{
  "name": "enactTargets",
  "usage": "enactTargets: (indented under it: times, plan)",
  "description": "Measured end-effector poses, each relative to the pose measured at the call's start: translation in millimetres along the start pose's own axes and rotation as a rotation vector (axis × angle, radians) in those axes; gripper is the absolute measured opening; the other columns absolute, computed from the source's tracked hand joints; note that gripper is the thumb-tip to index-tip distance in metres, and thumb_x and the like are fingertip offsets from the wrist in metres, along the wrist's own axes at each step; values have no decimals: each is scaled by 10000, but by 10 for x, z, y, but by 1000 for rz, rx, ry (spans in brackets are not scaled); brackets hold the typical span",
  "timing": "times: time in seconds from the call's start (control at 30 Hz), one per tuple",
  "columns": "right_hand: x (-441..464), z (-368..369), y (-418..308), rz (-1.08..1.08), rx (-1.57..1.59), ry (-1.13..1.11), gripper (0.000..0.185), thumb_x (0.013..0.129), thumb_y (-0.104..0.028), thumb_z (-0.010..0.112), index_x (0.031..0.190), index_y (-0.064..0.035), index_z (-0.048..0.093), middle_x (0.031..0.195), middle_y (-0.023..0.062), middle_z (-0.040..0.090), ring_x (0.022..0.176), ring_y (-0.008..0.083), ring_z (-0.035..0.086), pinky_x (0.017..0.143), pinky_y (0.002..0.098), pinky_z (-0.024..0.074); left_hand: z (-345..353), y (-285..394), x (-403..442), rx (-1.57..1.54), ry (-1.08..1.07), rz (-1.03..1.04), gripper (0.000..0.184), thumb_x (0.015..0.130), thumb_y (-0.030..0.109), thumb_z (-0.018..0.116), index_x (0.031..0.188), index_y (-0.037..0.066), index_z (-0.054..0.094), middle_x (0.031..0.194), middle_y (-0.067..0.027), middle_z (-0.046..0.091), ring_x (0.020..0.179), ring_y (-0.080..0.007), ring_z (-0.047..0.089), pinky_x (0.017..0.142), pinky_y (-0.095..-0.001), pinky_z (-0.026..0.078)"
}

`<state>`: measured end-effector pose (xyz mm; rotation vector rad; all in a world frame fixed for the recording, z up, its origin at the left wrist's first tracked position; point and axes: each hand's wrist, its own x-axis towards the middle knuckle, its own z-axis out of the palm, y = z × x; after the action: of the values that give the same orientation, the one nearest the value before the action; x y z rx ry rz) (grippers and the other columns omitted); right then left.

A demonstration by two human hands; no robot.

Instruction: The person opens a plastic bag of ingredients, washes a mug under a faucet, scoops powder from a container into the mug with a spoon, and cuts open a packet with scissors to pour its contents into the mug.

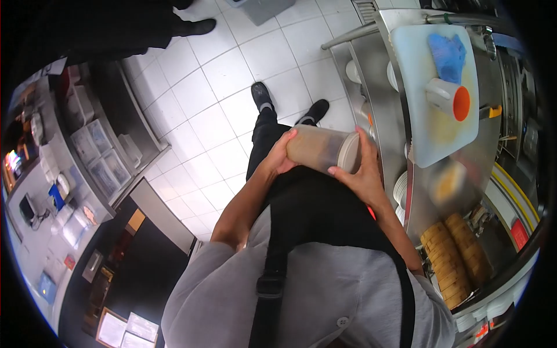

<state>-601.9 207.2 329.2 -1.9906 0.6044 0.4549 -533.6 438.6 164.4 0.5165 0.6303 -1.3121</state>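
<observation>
A translucent cylindrical plastic container (316,146) lies on its side between my two hands, in front of my black apron. Its inside looks brownish toward the base; what fills it I cannot make out. My left hand (281,154) is wrapped round the base end. At the other end, my right hand (365,168) grips the pale round lid (348,152), with fingers and thumb on opposite sides of the rim. The lid sits on the container.
To my right, a steel counter carries a cutting board (423,122) with a white mug (447,98), orange inside, and a blue glove or cloth (448,57). Bamboo steamers (445,264) stand nearer. Shelving (104,153) lines the left. Another person's shoe (200,26) shows on the tiled floor.
</observation>
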Motion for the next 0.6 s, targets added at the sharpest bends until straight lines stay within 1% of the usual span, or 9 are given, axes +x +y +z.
enactTargets:
  times: [0.07, 0.1, 0.2, 0.23, 0.33, 0.37, 0.47, 0.5, 0.6]
  plan:
    - [1, -179, -25, -183, 48, 22, 1305, 652, -325, 976, 1650, -119, 160, 1524, 213, 387, 1419, 358, 407, 1176, 470, 357, 169, 109, 28, -2, -4, -1, 653, 1004, 619, 484, 1445, 138, 522, 1403, -96, 598, 1293, -302, 566, 1067, -557, 445]
    - [-38, -227, -81, -103, 586, -29, 1378, 620, -322, 998, 1661, -111, 120, 1608, 171, 344, 1473, 317, 375, 1212, 449, 309, 263, 134, 43, -32, -27, -11, 686, 997, 650, 449, 1472, 158, 501, 1434, -98, 576, 1320, -336, 543, 1048, -608, 442]
    - [-119, -470, 55, -204, 726, -39, 1425, 599, -306, 1011, 1662, -94, 86, 1643, 156, 311, 1490, 288, 362, 1229, 420, 275, 689, 205, 30, -48, -137, 16, 722, 982, 670, 468, 1495, 162, 487, 1467, -107, 543, 1323, -370, 531, 1048, -654, 416]
    - [-152, -453, 289, -159, 554, 14, 1327, 597, -257, 1014, 1636, -58, 212, 1601, 155, 383, 1468, 271, 389, 1219, 397, 288, 828, 203, 57, -32, -179, 11, 737, 990, 681, 426, 1509, 159, 464, 1503, -117, 508, 1339, -387, 517, 1059, -687, 407]
    - [-223, -348, 593, -40, 341, -5, 1131, 621, -207, 1005, 1549, -6, 391, 1518, 153, 486, 1442, 265, 422, 1214, 386, 294, 1263, 146, 151, -38, -334, -61, 766, 990, 699, 402, 1546, 172, 410, 1544, -126, 465, 1414, -404, 453, 1078, -737, 380]
    - [-252, -244, 604, -110, 433, 92, 898, 666, -151, 981, 1421, 29, 530, 1407, 147, 582, 1359, 264, 512, 1168, 398, 369, 1367, 106, 190, -27, -448, -105, 755, 1020, 680, 371, 1556, 148, 388, 1550, -148, 452, 1423, -414, 440, 1064, -739, 402]
    - [-354, -305, 582, -113, 830, 179, 841, 684, -134, 971, 1388, 37, 544, 1358, 140, 616, 1275, 254, 580, 1102, 399, 445, 1548, 61, 224, 257, -486, -163, 713, 1061, 619, 360, 1560, 110, 370, 1567, -176, 426, 1423, -411, 440, 1058, -703, 436]
    - [-454, -365, 668, -47, 771, 136, 758, 763, -177, 919, 1384, 23, 533, 1340, 139, 617, 1243, 238, 594, 1070, 412, 473, 1588, 56, 197, 330, -478, -153, 668, 1086, 526, 417, 1581, 85, 329, 1591, -189, 385, 1439, -399, 422, 1091, -646, 445]
    - [-662, -294, 909, -102, 682, 250, 879, 691, -175, 965, 1413, 25, 504, 1382, 157, 589, 1291, 278, 567, 1089, 413, 463, 1747, 24, 52, 618, -448, 56, 709, 1071, 385, 542, 1638, 101, 224, 1629, -154, 331, 1486, -343, 373, 1152, -551, 427]
